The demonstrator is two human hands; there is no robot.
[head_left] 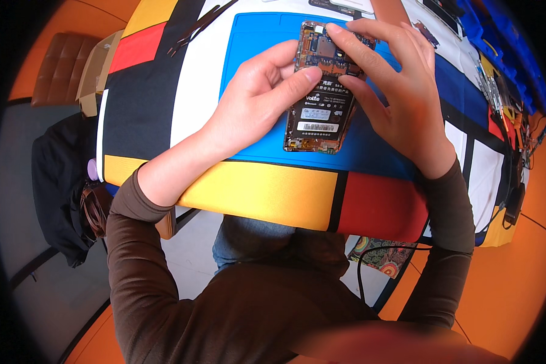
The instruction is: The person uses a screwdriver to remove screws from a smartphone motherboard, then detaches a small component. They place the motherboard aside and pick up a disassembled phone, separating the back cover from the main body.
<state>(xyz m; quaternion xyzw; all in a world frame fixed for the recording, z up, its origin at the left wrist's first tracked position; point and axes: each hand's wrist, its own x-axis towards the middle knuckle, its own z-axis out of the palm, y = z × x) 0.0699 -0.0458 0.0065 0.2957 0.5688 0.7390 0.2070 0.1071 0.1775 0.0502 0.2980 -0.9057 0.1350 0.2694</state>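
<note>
An opened smartphone [319, 112], its back cover off, is between my hands above a blue work mat [249, 45]. Its circuit board shows in the upper half, and a black battery with a white label fills the lower half. My left hand [255, 97] grips the phone's left edge, thumb lying across the board's lower part. On the other side, my right hand [400, 85] has its index fingertip on the top of the board and its thumb near the right edge by the battery's top. The right hand's other fingers curl behind, partly hidden.
Dark tweezers [200, 27] lie at the far left of the colour-blocked tablecloth [261, 188]. Blue bins [491, 42] stand at the far right, with several thin tools [491, 91] beside them. Other phone parts [428, 33] are at the back. A cardboard box [97, 73] sits beyond the left edge.
</note>
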